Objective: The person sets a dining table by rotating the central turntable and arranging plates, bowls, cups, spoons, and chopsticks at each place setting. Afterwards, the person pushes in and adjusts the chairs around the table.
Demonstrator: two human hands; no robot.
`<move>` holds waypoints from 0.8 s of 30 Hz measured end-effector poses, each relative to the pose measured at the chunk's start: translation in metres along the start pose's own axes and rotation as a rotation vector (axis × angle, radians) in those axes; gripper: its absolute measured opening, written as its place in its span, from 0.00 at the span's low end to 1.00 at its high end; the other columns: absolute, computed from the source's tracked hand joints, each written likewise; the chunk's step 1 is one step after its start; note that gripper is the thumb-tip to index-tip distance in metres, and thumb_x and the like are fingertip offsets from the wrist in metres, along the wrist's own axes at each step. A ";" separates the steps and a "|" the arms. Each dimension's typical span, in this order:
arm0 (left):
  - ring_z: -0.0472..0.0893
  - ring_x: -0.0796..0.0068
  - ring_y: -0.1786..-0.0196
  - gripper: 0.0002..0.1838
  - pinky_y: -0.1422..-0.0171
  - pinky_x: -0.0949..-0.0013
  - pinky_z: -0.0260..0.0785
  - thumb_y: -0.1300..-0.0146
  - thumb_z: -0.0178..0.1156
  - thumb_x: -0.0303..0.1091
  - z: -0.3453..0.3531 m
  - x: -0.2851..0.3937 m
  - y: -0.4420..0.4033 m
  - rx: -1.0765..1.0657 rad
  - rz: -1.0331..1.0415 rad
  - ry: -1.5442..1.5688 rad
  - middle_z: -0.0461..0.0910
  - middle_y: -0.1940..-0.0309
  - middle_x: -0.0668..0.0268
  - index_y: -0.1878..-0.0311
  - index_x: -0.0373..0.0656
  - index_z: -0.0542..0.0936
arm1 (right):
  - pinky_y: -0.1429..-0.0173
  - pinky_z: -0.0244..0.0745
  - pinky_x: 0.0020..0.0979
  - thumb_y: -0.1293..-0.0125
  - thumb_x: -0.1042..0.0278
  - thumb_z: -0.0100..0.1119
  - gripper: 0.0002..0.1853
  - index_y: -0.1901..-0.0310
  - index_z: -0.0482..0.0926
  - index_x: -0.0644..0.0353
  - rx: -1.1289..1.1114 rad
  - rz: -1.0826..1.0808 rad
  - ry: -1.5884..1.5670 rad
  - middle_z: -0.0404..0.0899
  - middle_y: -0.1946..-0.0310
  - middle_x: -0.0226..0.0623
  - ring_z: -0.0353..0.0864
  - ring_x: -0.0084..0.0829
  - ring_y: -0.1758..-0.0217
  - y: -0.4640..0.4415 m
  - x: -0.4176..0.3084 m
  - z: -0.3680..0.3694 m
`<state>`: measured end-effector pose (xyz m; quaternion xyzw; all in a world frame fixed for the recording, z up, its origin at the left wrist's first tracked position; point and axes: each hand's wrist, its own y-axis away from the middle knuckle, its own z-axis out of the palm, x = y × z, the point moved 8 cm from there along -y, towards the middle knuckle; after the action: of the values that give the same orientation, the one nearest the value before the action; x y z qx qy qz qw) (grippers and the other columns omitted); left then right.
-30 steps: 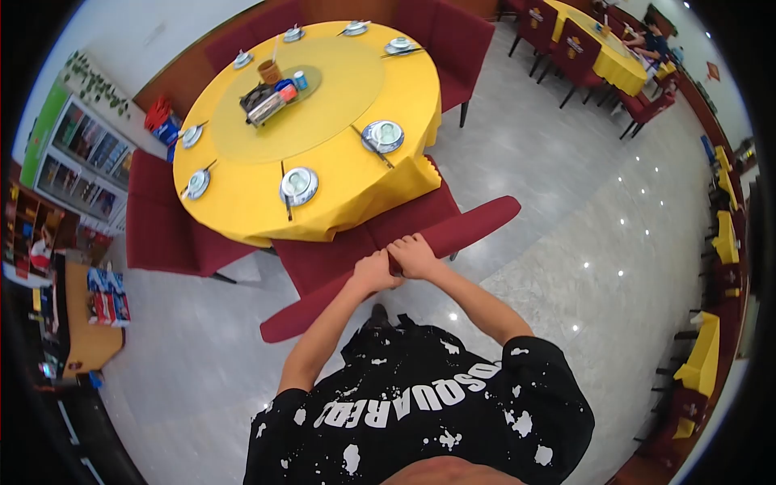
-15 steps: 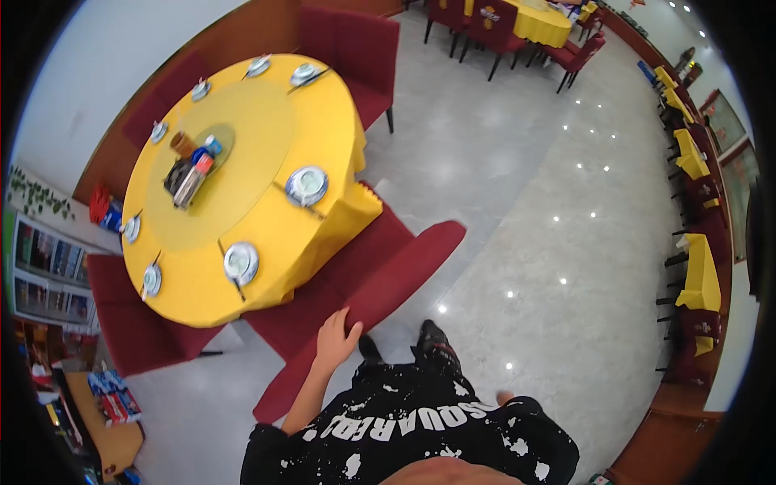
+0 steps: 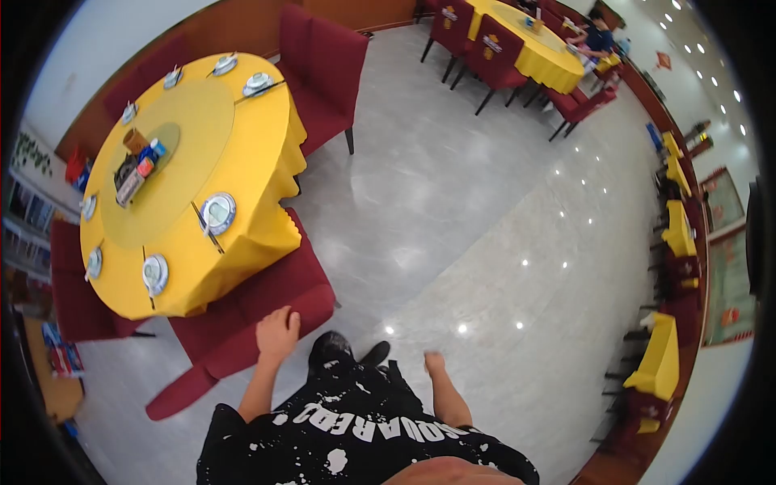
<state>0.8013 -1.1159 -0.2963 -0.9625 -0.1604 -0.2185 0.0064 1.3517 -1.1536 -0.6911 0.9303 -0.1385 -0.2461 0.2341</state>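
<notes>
My left hand (image 3: 279,333) lies on the back of a dark red upholstered chair (image 3: 234,347), fingers stretched out over it, not wrapped round it. The chair stands against the near side of a round table with a yellow cloth (image 3: 259,234), its seat partly under the hanging cloth. My right hand (image 3: 435,362) hangs low over the floor, loosely curled, with nothing visible in it. Closest to the chair on the table are bowls on plates (image 3: 218,213) with chopsticks (image 3: 208,229) alongside.
A glass turntable (image 3: 194,153) carries a condiment holder (image 3: 133,178). Another red chair (image 3: 327,81) stands beyond the table. Farther back are a second yellow table (image 3: 541,61) and a seated person (image 3: 596,40). Smaller yellow tables (image 3: 653,356) line the right wall. Grey tiles (image 3: 420,202) lie between.
My view has shifted, so the table and chair sit farther left. My left hand is still at the chair back. My right hand has come into fuller view, and my feet have stepped.
</notes>
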 end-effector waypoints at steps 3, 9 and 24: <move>0.83 0.54 0.51 0.20 0.45 0.53 0.72 0.33 0.56 0.49 -0.016 0.018 -0.012 0.079 -0.090 0.056 0.85 0.56 0.57 0.51 0.42 0.84 | 0.74 0.75 0.32 0.38 0.58 0.57 0.16 0.64 0.83 0.64 0.167 -0.038 -0.308 0.80 0.78 0.40 0.80 0.31 0.76 -0.161 -0.042 -0.061; 0.83 0.58 0.51 0.14 0.45 0.56 0.73 0.38 0.61 0.44 -0.019 0.018 -0.033 0.135 -0.312 0.045 0.86 0.57 0.61 0.57 0.46 0.86 | 0.72 0.73 0.28 0.35 0.62 0.56 0.16 0.50 0.78 0.62 -0.082 0.046 -0.514 0.81 0.71 0.33 0.79 0.24 0.73 -0.282 -0.179 -0.167; 0.75 0.48 0.34 0.29 0.29 0.51 0.66 0.32 0.51 0.51 0.242 0.230 -0.559 -0.525 0.057 0.135 0.76 0.37 0.49 0.36 0.41 0.75 | 0.69 0.77 0.37 0.38 0.64 0.61 0.09 0.60 0.84 0.58 -0.488 0.361 -0.221 0.86 0.71 0.40 0.86 0.34 0.70 -0.465 -0.179 -0.281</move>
<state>0.9244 -0.4950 -0.4500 -0.9186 -0.0705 -0.3160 -0.2266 1.4143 -0.5872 -0.6386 0.7747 -0.2629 -0.3259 0.4738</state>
